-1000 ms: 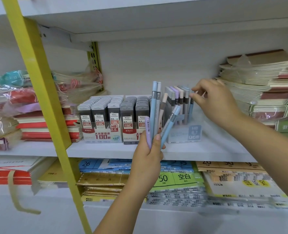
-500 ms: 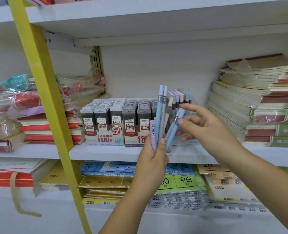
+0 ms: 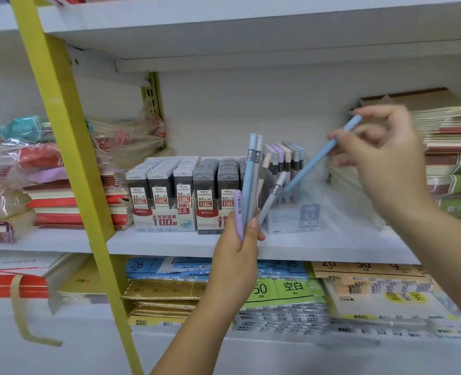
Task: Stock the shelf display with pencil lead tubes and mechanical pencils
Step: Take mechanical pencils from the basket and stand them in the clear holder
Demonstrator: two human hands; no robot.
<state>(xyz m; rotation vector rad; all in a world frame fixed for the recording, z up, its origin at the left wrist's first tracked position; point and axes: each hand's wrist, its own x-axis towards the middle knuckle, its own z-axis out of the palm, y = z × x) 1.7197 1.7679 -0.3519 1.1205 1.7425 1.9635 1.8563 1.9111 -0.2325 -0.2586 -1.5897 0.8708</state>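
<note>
Change from half a second before: the right hand (image 3: pixel 386 158) had drawn one blue pencil (image 3: pixel 313 163) clear of the bundle (image 3: pixel 251 182), where earlier its fingers only touched it among the rest. It pinched the pencil near the upper end, tilted, with the lower tip just above the pencil box (image 3: pixel 291 216) on the shelf (image 3: pixel 170 242). The hand was blurred. The left hand (image 3: pixel 234 255) gripped the bundle upright before the shelf edge, as earlier, with five pencils showing, fanned. Lead tubes (image 3: pixel 170 182) stood in their boxes left of the pencil box, unchanged.
</note>
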